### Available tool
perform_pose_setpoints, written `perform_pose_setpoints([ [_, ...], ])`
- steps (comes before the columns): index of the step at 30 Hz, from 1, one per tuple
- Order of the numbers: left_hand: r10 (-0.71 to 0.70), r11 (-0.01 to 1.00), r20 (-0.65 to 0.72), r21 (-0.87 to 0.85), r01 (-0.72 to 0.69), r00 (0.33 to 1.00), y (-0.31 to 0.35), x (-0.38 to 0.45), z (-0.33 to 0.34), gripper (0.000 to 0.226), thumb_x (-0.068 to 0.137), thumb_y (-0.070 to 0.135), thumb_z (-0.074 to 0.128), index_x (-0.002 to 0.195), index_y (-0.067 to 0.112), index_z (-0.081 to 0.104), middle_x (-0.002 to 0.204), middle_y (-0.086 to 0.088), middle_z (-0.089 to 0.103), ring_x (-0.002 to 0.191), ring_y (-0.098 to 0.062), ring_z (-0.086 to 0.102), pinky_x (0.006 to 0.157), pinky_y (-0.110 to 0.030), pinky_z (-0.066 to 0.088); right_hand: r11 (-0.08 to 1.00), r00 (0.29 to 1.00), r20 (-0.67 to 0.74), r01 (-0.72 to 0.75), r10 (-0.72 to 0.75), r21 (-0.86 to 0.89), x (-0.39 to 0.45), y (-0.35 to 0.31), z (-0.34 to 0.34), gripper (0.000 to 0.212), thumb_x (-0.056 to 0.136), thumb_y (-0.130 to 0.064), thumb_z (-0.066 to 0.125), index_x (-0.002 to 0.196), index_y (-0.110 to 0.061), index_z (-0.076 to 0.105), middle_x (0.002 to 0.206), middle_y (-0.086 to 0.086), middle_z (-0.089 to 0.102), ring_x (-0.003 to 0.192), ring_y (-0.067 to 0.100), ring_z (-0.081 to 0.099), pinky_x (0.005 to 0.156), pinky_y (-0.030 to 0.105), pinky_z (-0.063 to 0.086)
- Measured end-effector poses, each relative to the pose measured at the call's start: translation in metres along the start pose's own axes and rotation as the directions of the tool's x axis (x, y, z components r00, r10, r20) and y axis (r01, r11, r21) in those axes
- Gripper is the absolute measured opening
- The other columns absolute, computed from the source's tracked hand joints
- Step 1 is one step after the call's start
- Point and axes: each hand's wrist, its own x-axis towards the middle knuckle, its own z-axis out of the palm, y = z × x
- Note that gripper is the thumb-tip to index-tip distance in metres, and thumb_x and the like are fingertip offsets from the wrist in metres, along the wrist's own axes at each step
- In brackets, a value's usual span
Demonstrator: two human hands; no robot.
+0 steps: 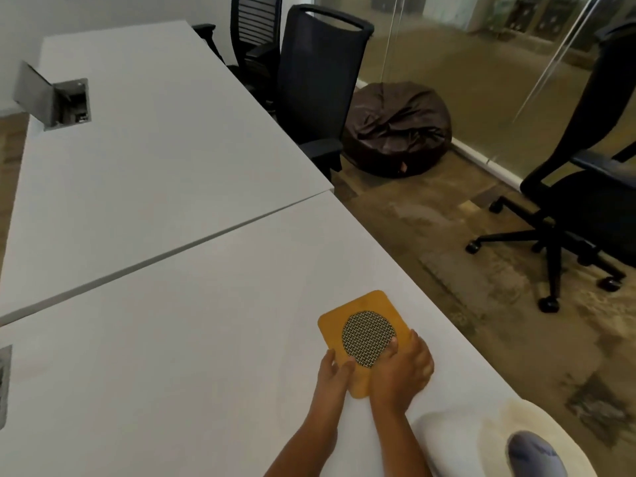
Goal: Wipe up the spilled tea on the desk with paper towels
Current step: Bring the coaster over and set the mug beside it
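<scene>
Yellow coaster (364, 333) with mesh disc gripped at near edge by left hand (332, 373) and right hand (402, 370), probably to clear white desk (172, 339) for wiping. No paper towels seen; spilled tea not discernible.

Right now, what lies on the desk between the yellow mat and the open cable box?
Nothing: in the head view, bare desk runs from the yellow mat to the cable box, crossed only by a seam.

We see black office chairs (320, 87) beside the white surface (165, 187), a dark beanbag (395, 129) against glass walls (481, 56), mottled brown floor (447, 270).
</scene>
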Motion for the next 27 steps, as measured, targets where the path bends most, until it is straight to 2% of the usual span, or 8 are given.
perform_pose_setpoints([
  [5, 0.061, 0.996, -0.082, -0.057, -0.066, 0.995, 0.01, -0.008, -0.008, 0.043, 0.096, 0.031, 0.042, 0.136, 0.017, 0.034, 0.107, 0.01, 0.05, 0.08, 0.006, 0.05, 0.063, -0.011, 0.045, 1.0, 0.997, 0.081, -0.004, 0.005, -0.001, -0.011, 0.002, -0.007, 0.04, 0.09, 0.0, 0.046, 0.13, 0.0, 0.044, 0.136, 0.025, 0.044, 0.128, 0.039, 0.035, 0.107, 0.046, 0.027],
  [8, 0.142, 0.988, -0.164, -0.04, -0.15, 0.976, 0.018, -0.023, -0.025, 0.039, 0.096, 0.032, 0.041, 0.132, 0.018, 0.039, 0.094, 0.017, 0.051, 0.078, 0.007, 0.049, 0.06, -0.01, 0.045, 0.998, 0.977, 0.202, 0.069, -0.065, -0.013, -0.032, -0.007, -0.015, 0.041, 0.093, -0.006, 0.046, 0.134, -0.003, 0.041, 0.138, 0.022, 0.043, 0.129, 0.036, 0.036, 0.109, 0.041, 0.022],
  [12, 0.18, 0.973, -0.274, -0.09, -0.211, 0.945, 0.004, -0.057, -0.065, 0.043, 0.095, 0.038, 0.039, 0.132, 0.016, 0.041, 0.106, 0.011, 0.053, 0.09, 0.004, 0.05, 0.077, -0.023, 0.042, 0.977, 0.916, 0.343, 0.213, -0.206, 0.019, -0.077, -0.008, -0.033, 0.043, 0.094, -0.012, 0.049, 0.135, -0.007, 0.04, 0.136, 0.017, 0.045, 0.127, 0.032, 0.038, 0.104, 0.032, 0.023],
  [18, 0.188, 0.95, -0.447, -0.143, -0.277, 0.875, -0.03, -0.126, -0.13, 0.035, 0.094, 0.041, 0.039, 0.125, 0.024, 0.042, 0.112, 0.01, 0.051, 0.093, -0.001, 0.05, 0.083, -0.027, 0.038, 0.937, 0.766, 0.548, 0.328, -0.337, 0.117, -0.17, 0.001, -0.054, 0.044, 0.093, -0.012, 0.05, 0.136, -0.011, 0.039, 0.137, 0.01, 0.043, 0.125, 0.027, 0.036, 0.104, 0.034, 0.031],
  [21, 0.195, 0.937, -0.504, -0.157, -0.311, 0.842, -0.045, -0.158, -0.16, 0.019, 0.096, 0.036, 0.038, 0.103, 0.026, 0.053, 0.087, 0.023, 0.063, 0.081, 0.004, 0.058, 0.068, -0.02, 0.039, 0.914, 0.697, 0.603, 0.375, -0.39, 0.157, -0.209, 0.001, -0.058, 0.044, 0.093, -0.011, 0.051, 0.136, -0.013, 0.039, 0.136, 0.009, 0.044, 0.123, 0.026, 0.035, 0.102, 0.034, 0.035],
  [23, 0.212, 0.931, -0.538, -0.144, -0.337, 0.816, -0.058, -0.177, -0.177, 0.022, 0.097, 0.031, 0.036, 0.087, 0.028, 0.056, 0.069, 0.029, 0.066, 0.068, 0.014, 0.06, 0.065, -0.021, 0.037, 0.89, 0.647, 0.628, 0.415, -0.433, 0.188, -0.231, 0.0, -0.061, 0.044, 0.093, -0.011, 0.05, 0.135, -0.012, 0.04, 0.136, 0.008, 0.044, 0.122, 0.025, 0.035, 0.102, 0.033, 0.035],
  [25, 0.19, 0.92, -0.571, -0.179, -0.348, 0.798, -0.073, -0.193, -0.194, 0.023, 0.097, 0.031, 0.037, 0.088, 0.027, 0.058, 0.076, 0.024, 0.067, 0.075, 0.009, 0.061, 0.07, -0.025, 0.039, 0.86, 0.585, 0.653, 0.461, -0.481, 0.22, -0.251, -0.001, -0.063, 0.043, 0.094, -0.012, 0.049, 0.136, -0.012, 0.039, 0.137, 0.007, 0.043, 0.123, 0.024, 0.034, 0.103, 0.029, 0.031],
  [27, 0.133, 0.909, -0.608, -0.239, -0.341, 0.782, -0.088, -0.204, -0.21, 0.022, 0.096, 0.035, 0.039, 0.103, 0.024, 0.056, 0.096, 0.017, 0.059, 0.094, -0.004, 0.055, 0.084, -0.032, 0.039, 0.832, 0.532, 0.676, 0.505, -0.511, 0.231, -0.268, -0.002, -0.064, 0.043, 0.095, -0.012, 0.046, 0.137, -0.014, 0.038, 0.138, 0.004, 0.041, 0.125, 0.022, 0.032, 0.103, 0.026, 0.03],
])
